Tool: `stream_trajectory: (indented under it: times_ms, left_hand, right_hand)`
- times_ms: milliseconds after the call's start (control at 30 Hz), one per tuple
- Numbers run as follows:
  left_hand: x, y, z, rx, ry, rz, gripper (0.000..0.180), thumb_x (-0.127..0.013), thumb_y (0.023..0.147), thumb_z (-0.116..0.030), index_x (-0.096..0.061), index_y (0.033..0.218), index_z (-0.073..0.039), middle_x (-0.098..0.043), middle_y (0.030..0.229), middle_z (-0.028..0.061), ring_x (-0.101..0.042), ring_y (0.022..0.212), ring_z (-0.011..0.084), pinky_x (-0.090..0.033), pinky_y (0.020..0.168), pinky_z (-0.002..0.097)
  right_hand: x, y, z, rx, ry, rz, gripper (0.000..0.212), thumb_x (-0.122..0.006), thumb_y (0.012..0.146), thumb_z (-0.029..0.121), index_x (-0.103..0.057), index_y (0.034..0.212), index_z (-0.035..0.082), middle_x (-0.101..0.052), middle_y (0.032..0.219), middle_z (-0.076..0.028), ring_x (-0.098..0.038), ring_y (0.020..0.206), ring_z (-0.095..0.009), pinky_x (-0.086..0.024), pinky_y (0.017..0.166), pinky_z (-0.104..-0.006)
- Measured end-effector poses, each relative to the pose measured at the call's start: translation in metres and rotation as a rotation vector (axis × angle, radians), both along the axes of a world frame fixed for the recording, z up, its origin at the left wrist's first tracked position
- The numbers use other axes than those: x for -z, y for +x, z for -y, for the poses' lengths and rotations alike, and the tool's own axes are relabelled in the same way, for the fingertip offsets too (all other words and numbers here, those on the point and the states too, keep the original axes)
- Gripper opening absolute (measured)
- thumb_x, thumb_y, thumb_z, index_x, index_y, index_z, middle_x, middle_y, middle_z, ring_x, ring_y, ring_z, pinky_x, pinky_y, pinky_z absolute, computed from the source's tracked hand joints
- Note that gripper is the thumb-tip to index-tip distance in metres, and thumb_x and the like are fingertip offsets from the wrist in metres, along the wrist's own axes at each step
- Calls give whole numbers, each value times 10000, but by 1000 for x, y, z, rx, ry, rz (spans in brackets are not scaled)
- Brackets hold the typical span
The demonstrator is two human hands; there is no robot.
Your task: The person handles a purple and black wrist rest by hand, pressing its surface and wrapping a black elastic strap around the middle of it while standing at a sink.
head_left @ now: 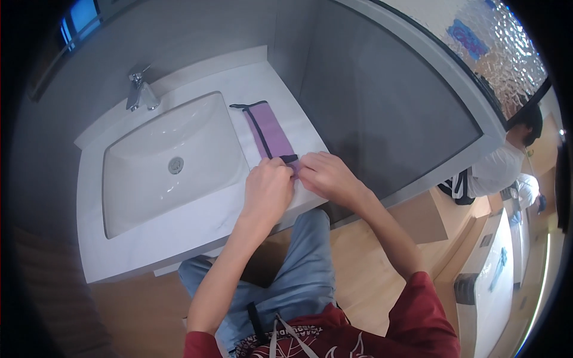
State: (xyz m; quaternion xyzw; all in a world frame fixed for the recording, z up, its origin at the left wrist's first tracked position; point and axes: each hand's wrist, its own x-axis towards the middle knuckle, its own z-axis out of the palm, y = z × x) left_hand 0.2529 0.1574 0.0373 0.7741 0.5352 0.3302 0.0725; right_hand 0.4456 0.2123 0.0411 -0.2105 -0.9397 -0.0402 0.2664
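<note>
White rectangular sink (149, 143) sunk into the white bench (179, 232), round drain (175, 165) at its middle. Chrome faucet (139, 92) at the bench's back edge. Grey wall (382, 113) along the bench's right edge. Wooden floor (364, 262) below. Another person (507, 161) far right.

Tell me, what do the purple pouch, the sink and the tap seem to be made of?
The purple pouch looks like soft matte fabric with dark trim: it lies flat and limp. The sink looks like glossy white ceramic, smooth and reflecting light. The tap seems polished metal, silvery and shiny.
</note>
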Motion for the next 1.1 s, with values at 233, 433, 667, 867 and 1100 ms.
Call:
stream_trajectory:
  times_ms: [233, 433, 667, 867, 1100]
  left_hand:
    - [0, -3, 3, -3, 8, -91, 76, -711, 828, -44, -782, 841, -18, -714, 922, 122, -670, 922, 324, -549, 818, 439]
    - [0, -5, 6, 7, 67, -78, 90, -740, 821, -56, -791, 887, -23, -724, 943, 105, -670, 920, 311, -550, 826, 433]
    - [4, -14, 11, 10, 141, -25, 142, -797, 788, -77, -805, 922, -31, -732, 947, 77, -661, 896, 297, -552, 831, 428]
    - [10, -19, 10, 47, 141, -53, 122, -805, 782, -75, -805, 892, -21, -738, 952, 67, -658, 909, 297, -547, 828, 429]
    - [16, -27, 7, 51, 227, 65, 225, -809, 814, -94, -792, 1007, 20, -753, 1112, 148, -674, 1095, 354, -549, 949, 452]
  right_hand:
    - [-8, -6, -6, -44, -26, 93, 70, -715, 760, 51, -649, 774, 35, -618, 884, -69, -647, 860, -258, -544, 757, -401]
    - [-7, 3, -2, -32, -18, -1, 126, -759, 755, 56, -654, 824, 37, -634, 910, -67, -641, 868, -275, -538, 740, -400]
    - [-6, 1, 6, 19, 59, 90, 54, -696, 805, 107, -679, 812, 57, -629, 943, -49, -625, 962, -230, -515, 817, -371]
    - [-7, 1, 0, -41, 68, 99, 107, -717, 783, 105, -616, 782, 72, -594, 881, -46, -607, 885, -243, -501, 766, -377]
    - [-16, 12, -8, 5, -49, 81, 289, -774, 848, 182, -721, 1106, 64, -673, 1163, -80, -634, 1043, -271, -534, 886, -393]
